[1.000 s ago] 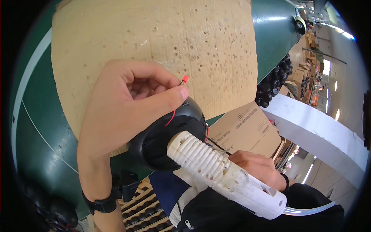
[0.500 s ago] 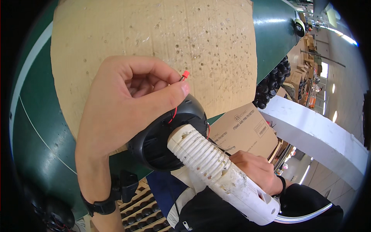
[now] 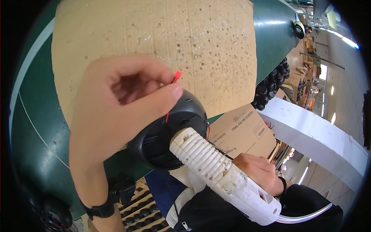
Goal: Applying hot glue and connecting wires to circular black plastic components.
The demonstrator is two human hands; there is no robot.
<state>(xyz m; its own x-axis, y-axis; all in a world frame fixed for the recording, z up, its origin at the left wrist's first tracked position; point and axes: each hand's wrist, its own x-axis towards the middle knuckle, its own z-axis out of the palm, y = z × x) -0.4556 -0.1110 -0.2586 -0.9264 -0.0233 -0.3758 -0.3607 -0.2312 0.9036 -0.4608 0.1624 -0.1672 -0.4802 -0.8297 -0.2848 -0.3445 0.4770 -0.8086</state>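
My left hand (image 3: 112, 96) is closed in a pinch on a small red wire connector (image 3: 177, 76). From it a red wire runs down to a round black plastic housing (image 3: 189, 108), which sits below the fingers at the cardboard's near edge. My right hand (image 3: 261, 170) is closed behind a white glue gun (image 3: 228, 179) with a ribbed, stained barrel; its fingers are partly hidden by the gun. The barrel's front end overlaps the housing in view; whether they touch I cannot tell. A translucent glue stick (image 3: 305, 217) trails from the gun's rear.
A worn cardboard sheet (image 3: 154, 31) dotted with holes covers much of the green table (image 3: 272, 31). At the right stand a printed carton (image 3: 239, 131), a white beam (image 3: 313, 135) and a heap of black round parts (image 3: 272, 83). Rows of black parts (image 3: 141, 212) lie below.
My left hand has shifted slightly left with the connector and is blurred by motion. The glue gun and my right hand have barely moved.
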